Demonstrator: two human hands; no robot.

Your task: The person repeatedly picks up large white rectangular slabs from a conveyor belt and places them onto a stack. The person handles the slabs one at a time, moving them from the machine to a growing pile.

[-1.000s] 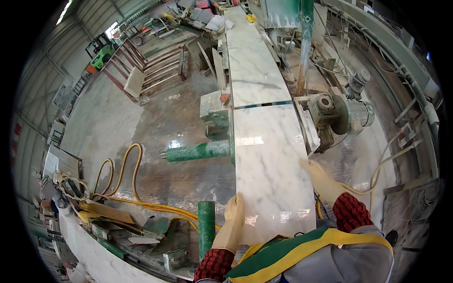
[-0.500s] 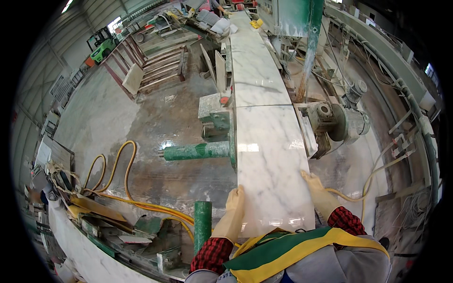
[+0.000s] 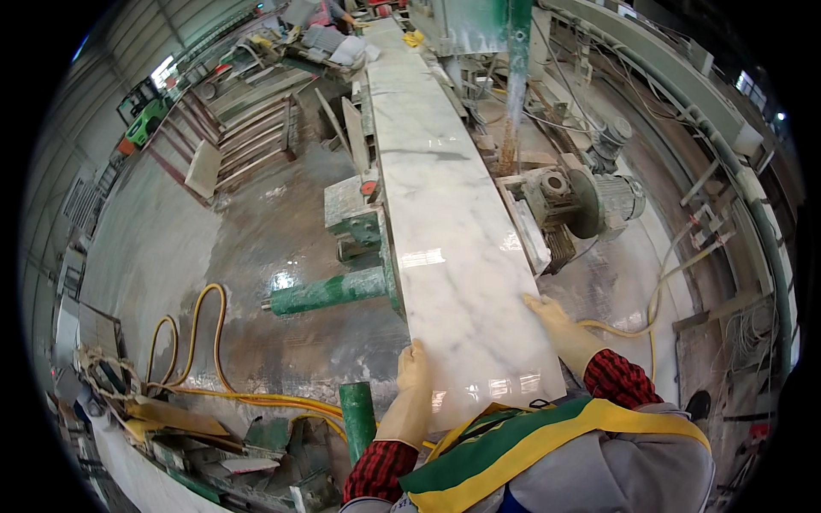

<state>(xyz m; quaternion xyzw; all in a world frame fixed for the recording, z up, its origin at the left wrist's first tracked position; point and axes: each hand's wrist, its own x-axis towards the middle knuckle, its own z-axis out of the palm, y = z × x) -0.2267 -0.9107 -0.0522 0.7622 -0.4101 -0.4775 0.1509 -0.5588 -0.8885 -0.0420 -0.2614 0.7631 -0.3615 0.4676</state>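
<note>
A long white marble slab [image 3: 462, 256] with grey veins lies on a machine line running away from me. My left hand [image 3: 413, 376], in a pale rubber glove, presses against the slab's near left edge. My right hand [image 3: 556, 321], gloved the same way, rests on the slab's right edge. A second slab [image 3: 410, 94] lies further along the same line, end to end with the first. Both sleeves are red and black check.
An electric motor [image 3: 599, 201] and machine parts stand right of the slab. Green roller arms [image 3: 329, 292] and a green post [image 3: 357, 415] stick out on the left. A yellow hose [image 3: 205, 342] loops over the wet concrete floor. Racks [image 3: 256, 128] stand further back left.
The slab has slid forward along the line, closing the gap with the slab ahead. Both hands moved forward with it, still on its near edges.
</note>
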